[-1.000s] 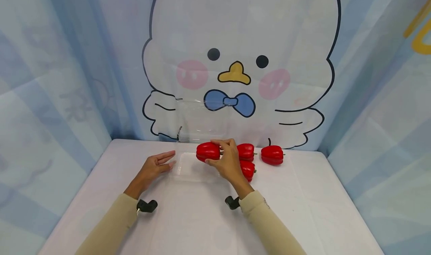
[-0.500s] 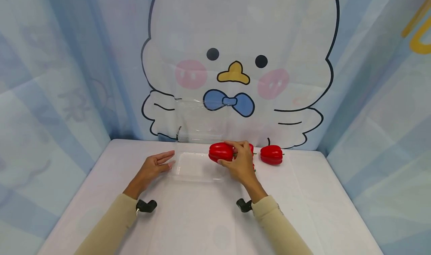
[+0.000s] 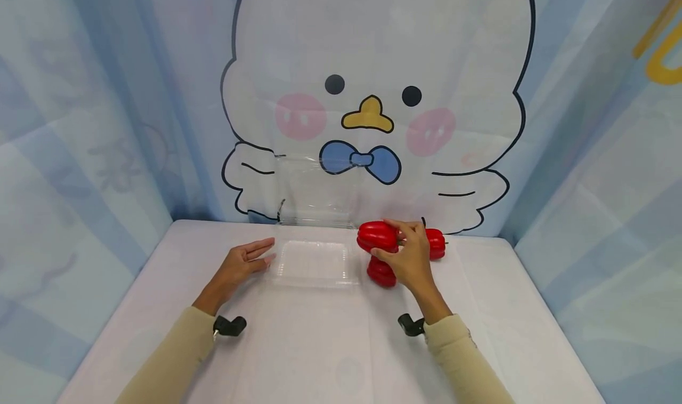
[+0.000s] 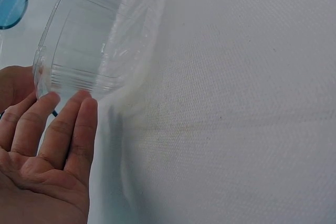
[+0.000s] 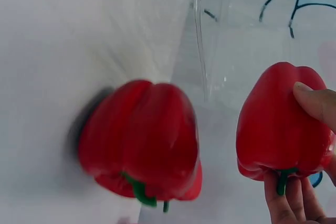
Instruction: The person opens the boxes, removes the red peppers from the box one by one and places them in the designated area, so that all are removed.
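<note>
My right hand (image 3: 410, 256) grips a red bell pepper (image 3: 377, 237) between thumb and fingers, above the table, just right of the clear plastic box (image 3: 314, 262). In the right wrist view, this pepper's green stem points down toward the fingers. Below it lies another red pepper (image 3: 381, 272), also large in the right wrist view (image 5: 139, 135), with one more partly hidden behind it. Another red pepper (image 3: 437, 244) shows beyond the right hand. My left hand (image 3: 242, 268) has its fingers extended, the fingertips (image 4: 81, 98) touching the box's left edge.
The box's clear lid (image 3: 319, 194) stands raised at the back, against the printed curtain (image 3: 479, 66). A white cloth covers the table (image 3: 319, 345). Blue-and-white curtains enclose the sides. A dark camera mount sits on each wrist.
My right hand has carried the held pepper rightward, from over the box to beyond its right edge, above the other peppers. The left hand stays at the box's left edge.
</note>
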`<state>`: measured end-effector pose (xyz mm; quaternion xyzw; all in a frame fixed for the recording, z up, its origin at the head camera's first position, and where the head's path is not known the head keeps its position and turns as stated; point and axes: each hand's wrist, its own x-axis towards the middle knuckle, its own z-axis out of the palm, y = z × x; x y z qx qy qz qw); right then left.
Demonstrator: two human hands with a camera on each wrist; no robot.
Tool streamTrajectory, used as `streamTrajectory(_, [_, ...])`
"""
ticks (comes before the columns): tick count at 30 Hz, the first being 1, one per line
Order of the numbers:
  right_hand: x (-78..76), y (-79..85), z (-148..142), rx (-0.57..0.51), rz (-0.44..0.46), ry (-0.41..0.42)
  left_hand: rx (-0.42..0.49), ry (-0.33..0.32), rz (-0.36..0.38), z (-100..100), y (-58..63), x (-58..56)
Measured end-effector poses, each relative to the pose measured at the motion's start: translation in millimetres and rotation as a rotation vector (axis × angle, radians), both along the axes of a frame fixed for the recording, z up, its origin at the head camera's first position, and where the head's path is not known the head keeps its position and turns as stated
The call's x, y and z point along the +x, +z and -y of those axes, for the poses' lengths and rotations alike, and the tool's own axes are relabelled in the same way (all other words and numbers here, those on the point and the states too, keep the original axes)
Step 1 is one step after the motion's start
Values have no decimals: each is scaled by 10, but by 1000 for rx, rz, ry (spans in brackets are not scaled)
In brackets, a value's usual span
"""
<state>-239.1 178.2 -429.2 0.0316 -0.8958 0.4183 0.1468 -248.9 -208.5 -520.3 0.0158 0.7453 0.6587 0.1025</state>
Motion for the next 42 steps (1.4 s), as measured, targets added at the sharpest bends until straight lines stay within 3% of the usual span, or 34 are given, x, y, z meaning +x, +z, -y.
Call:
streamTrajectory(6, [54,11,-199,19,-11,-50,5,-2,-4,4,-11,-10])
streamTrajectory(21, [123,-182,-701,50,-49,-86,6,-7,-9,-6,36,28])
streamTrajectory(35, [229,-371,-1032,86,63,-197,-19,10,11,-23,65,62])
streamTrajectory(42, [188,-482,-1185,87,126,-213,-33,12,14,-19,29,84])
